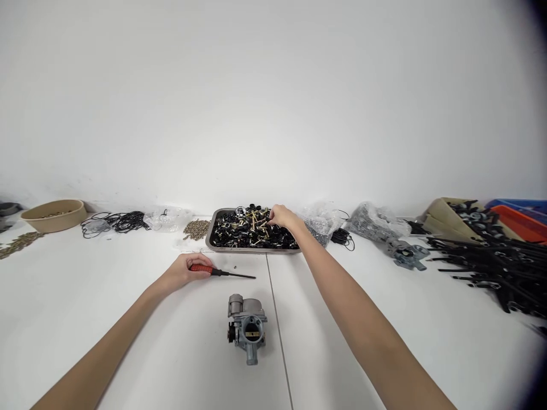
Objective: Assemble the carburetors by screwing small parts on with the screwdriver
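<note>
Parts-strewn workshop bench (192, 319)

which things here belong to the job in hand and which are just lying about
Seemingly in use:
screwdriver, in the left hand
tray of small parts, right hand reaching in
metal housing between the forearms

Apparently lying about:
tan bowl, far left
black cords
second metal housing, on the right
orange bin

Tan bowl (62, 221) far left, orange bin (519, 225) right

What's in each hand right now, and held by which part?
Left hand: the screwdriver, by its red handle. Right hand: fingers among parts in the tray; whether it holds one, I can't tell.
</note>
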Tool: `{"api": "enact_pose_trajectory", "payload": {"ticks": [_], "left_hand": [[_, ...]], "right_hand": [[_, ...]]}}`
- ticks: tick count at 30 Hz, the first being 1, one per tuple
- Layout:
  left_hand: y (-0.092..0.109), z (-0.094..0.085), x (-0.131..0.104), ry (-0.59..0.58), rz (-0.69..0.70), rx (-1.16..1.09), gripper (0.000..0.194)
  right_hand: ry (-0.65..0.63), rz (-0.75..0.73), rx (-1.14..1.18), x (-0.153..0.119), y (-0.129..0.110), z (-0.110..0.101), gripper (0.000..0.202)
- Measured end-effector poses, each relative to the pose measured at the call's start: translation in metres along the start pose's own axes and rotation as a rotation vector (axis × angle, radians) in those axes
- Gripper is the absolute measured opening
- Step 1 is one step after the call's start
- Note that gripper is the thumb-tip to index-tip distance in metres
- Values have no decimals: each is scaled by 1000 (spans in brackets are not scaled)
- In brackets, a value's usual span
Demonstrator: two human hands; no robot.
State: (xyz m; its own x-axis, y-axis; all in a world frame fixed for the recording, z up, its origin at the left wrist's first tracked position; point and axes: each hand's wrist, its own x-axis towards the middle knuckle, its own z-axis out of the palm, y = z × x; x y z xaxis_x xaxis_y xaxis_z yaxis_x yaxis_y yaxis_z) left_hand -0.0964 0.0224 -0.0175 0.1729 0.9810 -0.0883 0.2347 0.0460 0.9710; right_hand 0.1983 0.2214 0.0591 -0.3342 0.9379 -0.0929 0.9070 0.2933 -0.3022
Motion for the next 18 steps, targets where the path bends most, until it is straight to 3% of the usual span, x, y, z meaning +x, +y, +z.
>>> {"api": "enact_pose_trajectory", "payload": {"ticks": [4, 10, 15, 18], "left_hand": [[-1, 0, 0, 8, 9, -24, 34], [-2, 0, -1, 3, 30, -4, 34], [-3, -1, -1, -2, 53, -7, 34], [-5, -2, 1, 1, 56, 3, 34]], "right_hand": [[49, -3, 56, -5, 4, 6, 23], [230, -12, 226, -14, 9, 14, 23], [311, -52, 392, -25, 5, -1, 17], [294, -128, 475, -47, -2, -17, 13]]}}
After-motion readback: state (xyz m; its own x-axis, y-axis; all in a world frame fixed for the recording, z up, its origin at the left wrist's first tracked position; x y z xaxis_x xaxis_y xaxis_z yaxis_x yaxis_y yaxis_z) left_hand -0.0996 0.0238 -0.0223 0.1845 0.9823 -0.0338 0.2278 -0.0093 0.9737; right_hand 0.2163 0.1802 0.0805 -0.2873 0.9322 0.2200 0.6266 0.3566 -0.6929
